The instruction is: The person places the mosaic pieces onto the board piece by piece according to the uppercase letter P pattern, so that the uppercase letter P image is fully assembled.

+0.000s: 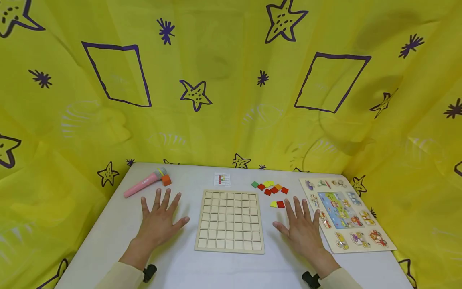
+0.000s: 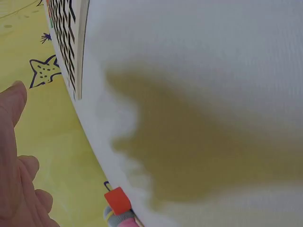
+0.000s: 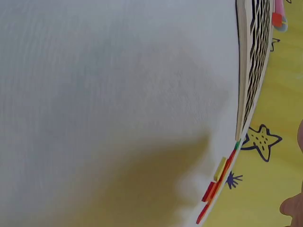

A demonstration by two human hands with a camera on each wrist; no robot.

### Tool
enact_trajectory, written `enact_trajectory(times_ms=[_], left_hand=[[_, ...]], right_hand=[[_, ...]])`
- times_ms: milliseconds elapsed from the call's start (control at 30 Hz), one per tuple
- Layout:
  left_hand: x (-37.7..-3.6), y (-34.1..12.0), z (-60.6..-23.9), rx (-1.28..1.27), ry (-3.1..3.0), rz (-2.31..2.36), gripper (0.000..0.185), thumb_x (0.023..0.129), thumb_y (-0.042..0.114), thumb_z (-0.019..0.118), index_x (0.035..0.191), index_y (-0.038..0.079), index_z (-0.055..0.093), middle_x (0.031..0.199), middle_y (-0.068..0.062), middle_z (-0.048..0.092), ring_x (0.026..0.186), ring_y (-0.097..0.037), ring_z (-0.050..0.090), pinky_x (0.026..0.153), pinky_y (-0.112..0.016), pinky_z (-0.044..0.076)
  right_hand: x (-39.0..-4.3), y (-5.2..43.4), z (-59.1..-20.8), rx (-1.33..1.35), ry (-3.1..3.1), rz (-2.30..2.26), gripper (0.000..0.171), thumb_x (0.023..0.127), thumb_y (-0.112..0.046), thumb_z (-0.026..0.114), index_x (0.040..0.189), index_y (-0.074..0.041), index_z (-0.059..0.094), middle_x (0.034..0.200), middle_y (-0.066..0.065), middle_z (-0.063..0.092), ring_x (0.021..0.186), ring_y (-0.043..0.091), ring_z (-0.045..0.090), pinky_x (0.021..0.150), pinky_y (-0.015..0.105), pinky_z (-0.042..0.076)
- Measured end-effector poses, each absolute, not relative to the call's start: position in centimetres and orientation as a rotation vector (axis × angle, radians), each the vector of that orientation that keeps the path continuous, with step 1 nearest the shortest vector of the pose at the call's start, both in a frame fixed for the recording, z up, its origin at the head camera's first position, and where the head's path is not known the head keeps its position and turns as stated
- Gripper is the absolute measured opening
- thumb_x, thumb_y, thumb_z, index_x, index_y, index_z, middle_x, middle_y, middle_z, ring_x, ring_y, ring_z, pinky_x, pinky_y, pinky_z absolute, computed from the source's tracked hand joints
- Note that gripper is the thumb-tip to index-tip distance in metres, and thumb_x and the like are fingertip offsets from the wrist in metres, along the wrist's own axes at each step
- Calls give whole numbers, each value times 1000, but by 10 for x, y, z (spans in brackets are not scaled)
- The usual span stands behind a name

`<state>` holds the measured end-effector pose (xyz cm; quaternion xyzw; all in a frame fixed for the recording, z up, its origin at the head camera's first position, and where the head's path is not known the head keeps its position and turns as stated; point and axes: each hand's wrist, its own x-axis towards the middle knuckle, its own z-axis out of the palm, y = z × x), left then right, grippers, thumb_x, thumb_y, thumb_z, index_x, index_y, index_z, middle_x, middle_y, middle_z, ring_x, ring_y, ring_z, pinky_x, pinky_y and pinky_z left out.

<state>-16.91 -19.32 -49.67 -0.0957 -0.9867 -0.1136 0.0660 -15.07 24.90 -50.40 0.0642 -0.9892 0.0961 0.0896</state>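
Observation:
My left hand is held with fingers spread to the left of a wooden grid board, holding nothing. On the board's other side, my right hand is likewise spread and holds nothing, between the board and a picture puzzle. Shadows of both hands fall on the white table in the wrist views. Beyond the right fingertips lie several small coloured tiles in red, yellow, green and orange. A yellow tile and a red tile sit nearer that hand. The grid's square compartments hold no tiles.
A pink toy microphone lies at the back left, with an orange cube by its head. A small card printed with a coloured grid pattern lies behind the board. A yellow patterned curtain surrounds the white table.

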Motion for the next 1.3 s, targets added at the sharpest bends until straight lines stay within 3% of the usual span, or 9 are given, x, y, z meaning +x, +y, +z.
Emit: enact_trajectory(times_ms=[200,533,867,1300], left_hand=[[-168,-176,-512,-399,-3030,-311,85,100,62,59,164,10,37,173,-21,24,162,-47,9,124,-78,-4],[-160,-152,-526,-843,-3170,-513,85,106,55,55,164,-1,31,174,-19,25,162,-40,19,130,-67,14],[-147,-155,-525,-831,-3195,-531,85,105,54,56,163,-4,32,172,-21,28,161,-39,25,130,-65,18],[-132,-169,-521,-864,-3178,-555,77,109,49,52,162,-4,34,172,-20,29,160,-39,27,128,-67,21]], right_hand=[[-149,237,-517,268,-2983,373,85,102,-52,64,162,2,36,171,27,26,159,52,18,125,75,15],[-140,208,-525,492,-3190,554,84,103,-52,62,160,6,37,169,24,35,160,44,24,127,69,21],[-134,197,-528,623,-3204,553,83,106,-52,55,158,11,36,168,25,35,159,43,27,128,66,23],[-127,195,-526,683,-3239,493,81,107,-51,55,161,6,34,170,22,32,160,40,26,128,64,24]])
